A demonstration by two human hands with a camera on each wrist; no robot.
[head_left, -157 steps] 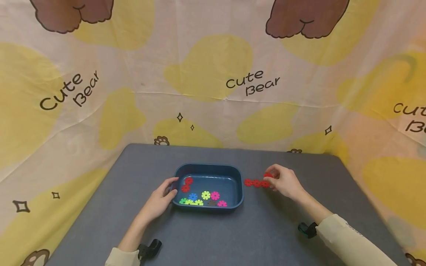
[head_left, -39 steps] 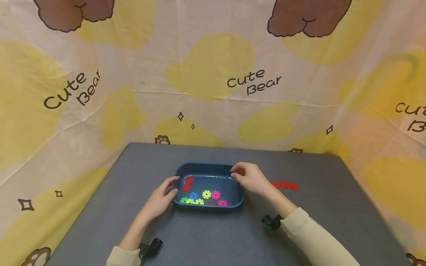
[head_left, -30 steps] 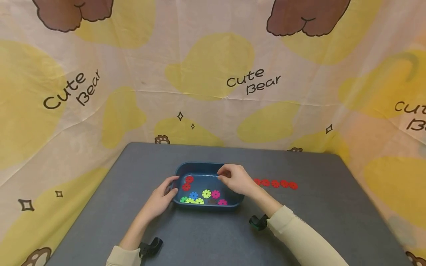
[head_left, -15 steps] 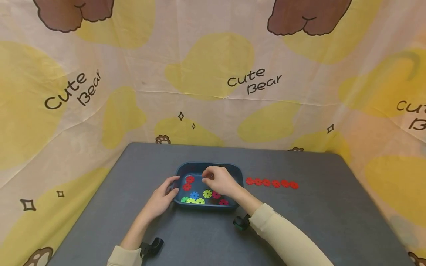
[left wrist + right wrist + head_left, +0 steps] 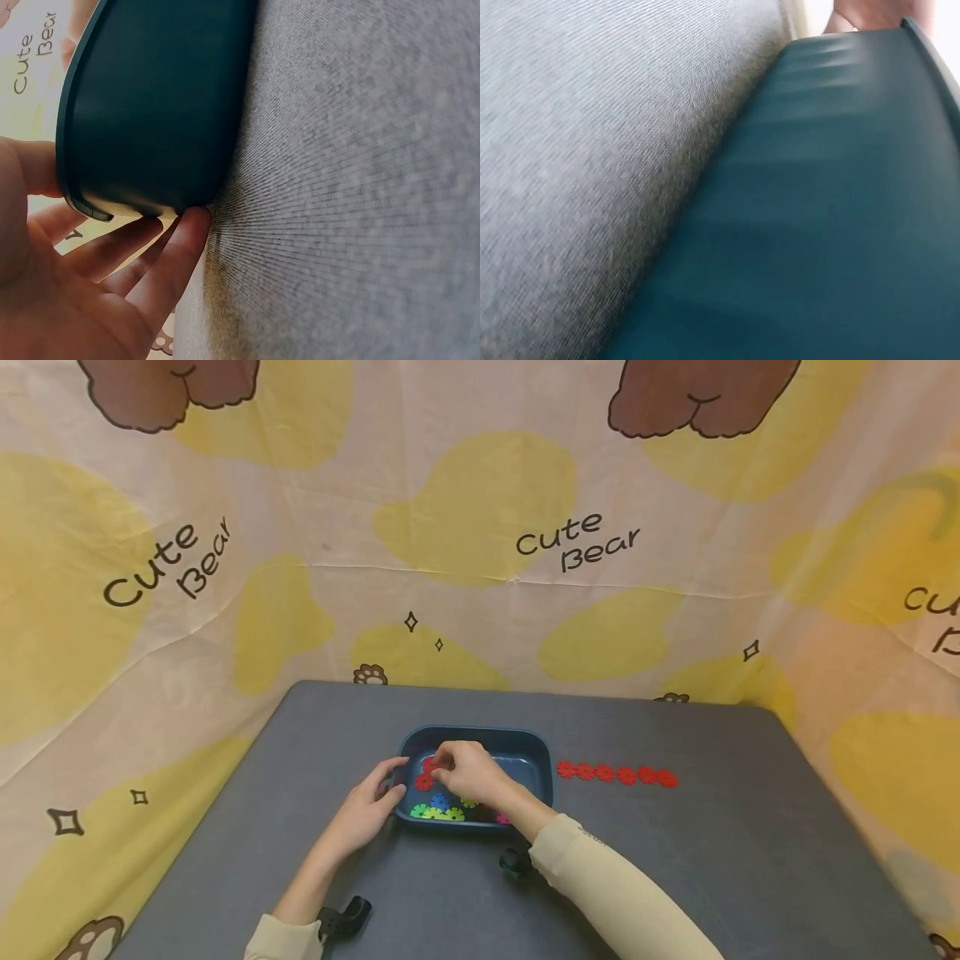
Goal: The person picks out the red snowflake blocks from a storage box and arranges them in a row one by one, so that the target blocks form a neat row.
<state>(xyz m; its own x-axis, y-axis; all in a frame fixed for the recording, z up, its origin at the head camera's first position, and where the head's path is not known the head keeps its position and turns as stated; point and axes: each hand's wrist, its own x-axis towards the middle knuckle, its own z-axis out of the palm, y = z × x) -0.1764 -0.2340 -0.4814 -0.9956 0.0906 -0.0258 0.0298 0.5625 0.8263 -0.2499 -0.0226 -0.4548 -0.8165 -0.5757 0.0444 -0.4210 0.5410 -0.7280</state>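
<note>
A dark blue plastic tray point(image 5: 525, 735) stands mid-table with flower-shaped plastic discs inside. My left hand point(image 5: 367, 810) holds its left end, thumb at the rim and fingers against the outer wall in the left wrist view. Over the tray, my right hand point(image 5: 472, 772) reaches left, thumb and index fingertip apart beside two red discs point(image 5: 424, 782). Nothing shows between those fingertips. Lower in the tray lie a blue disc point(image 5: 439, 802) and green and yellow discs point(image 5: 433, 813); a pink disc point(image 5: 502, 817) is partly hidden by the right arm. The right wrist view shows only the tray's outer wall point(image 5: 795, 202).
A row of several red discs point(image 5: 606, 772) extends rightward from beside the tray on the grey table point(image 5: 720, 860). Printed cloth point(image 5: 465, 510) hangs behind the table and along its sides.
My right hand placed a red disc in the row, lengthening it, and the row shifted right. It then moved left across the tray to the red discs. My left hand stays at the tray.
</note>
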